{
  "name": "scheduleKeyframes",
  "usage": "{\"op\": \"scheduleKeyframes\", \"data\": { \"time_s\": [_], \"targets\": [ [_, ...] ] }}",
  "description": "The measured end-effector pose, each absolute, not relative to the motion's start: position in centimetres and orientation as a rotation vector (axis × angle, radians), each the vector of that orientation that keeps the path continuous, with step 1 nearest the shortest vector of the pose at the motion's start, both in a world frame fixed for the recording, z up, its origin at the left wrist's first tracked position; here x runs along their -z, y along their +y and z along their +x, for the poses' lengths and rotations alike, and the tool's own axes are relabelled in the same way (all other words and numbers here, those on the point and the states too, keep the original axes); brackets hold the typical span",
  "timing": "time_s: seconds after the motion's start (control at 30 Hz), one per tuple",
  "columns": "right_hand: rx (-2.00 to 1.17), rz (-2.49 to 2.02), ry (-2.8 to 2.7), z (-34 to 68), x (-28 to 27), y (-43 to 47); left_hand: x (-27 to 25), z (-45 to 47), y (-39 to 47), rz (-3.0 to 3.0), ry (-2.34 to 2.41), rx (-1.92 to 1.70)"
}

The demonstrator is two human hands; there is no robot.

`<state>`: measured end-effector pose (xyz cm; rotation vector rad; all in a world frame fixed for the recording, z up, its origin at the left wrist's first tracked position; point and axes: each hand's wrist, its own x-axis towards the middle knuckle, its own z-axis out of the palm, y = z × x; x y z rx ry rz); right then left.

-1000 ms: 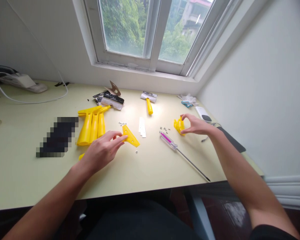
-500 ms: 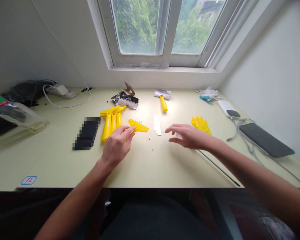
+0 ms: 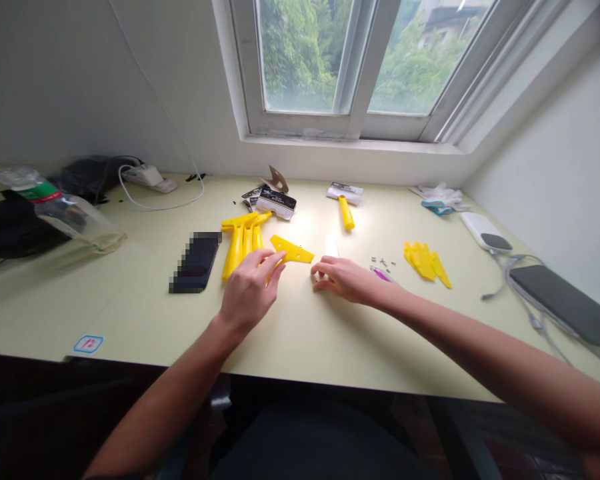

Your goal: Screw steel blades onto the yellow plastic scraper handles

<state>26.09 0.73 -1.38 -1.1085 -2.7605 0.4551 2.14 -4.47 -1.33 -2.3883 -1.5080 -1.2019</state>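
My left hand (image 3: 253,283) is closed on a flat yellow scraper plate (image 3: 295,251) with small holes, pinching its left end between thumb and fingers. Just right of the plate, my right hand (image 3: 343,277) is low over the tabletop with its fingers bent together; whatever lies at the fingertips is hidden. Behind it shows part of the white metal blades (image 3: 331,245). Yellow scraper handles (image 3: 235,250) lie side by side beyond my left hand. More yellow plates (image 3: 425,259) are fanned out to the right, and small screws (image 3: 383,261) lie near my right wrist.
A dark phone (image 3: 196,263) lies left of the handles. Another yellow handle (image 3: 347,213) and card packaging (image 3: 276,201) are near the window. A plastic bottle (image 3: 80,217) lies on the left. A power bank (image 3: 486,231), cables and a dark slab (image 3: 565,303) occupy the right.
My right hand has moved left and down to the table beside the plate, covering where loose nuts lay. My left hand keeps its hold. The view has swung left.
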Motion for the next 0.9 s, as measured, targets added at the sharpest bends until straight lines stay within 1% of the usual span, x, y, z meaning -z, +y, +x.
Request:
{"op": "scheduleKeyframes", "data": {
  "time_s": [0.13, 0.3, 0.47, 0.6, 0.73, 0.8, 0.9],
  "targets": [
    [-0.411, -1.083, -2.765, 25.2, 1.9, 2.0, 1.4, 2.3, -4.6, -2.395, -1.491, 1.214],
    [-0.266, -1.092, -2.766, 23.9, 2.4, 3.1, 0.9, 2.2, -4.7, -2.396, -1.479, 1.208],
    [-0.097, -1.126, -2.772, 22.2, 2.1, 3.7, -0.6, 0.8, -4.4, -2.276, -1.601, 1.189],
    [-0.020, -1.173, -2.719, 22.1, 0.7, 2.8, -2.0, -1.9, -2.9, -2.178, -1.776, 1.099],
    [-0.013, -1.204, -2.656, 23.8, -1.2, 0.3, -3.1, -5.7, -0.1, -2.015, -2.068, 1.074],
    [-0.053, -1.213, -2.647, 24.9, -1.9, -1.2, -3.4, -7.2, 1.5, -1.957, -2.241, 0.959],
    [-0.158, -1.226, -2.638, 25.7, -2.2, -3.1, -3.2, -8.0, 3.4, -1.956, -2.324, 0.836]
  ]
}}
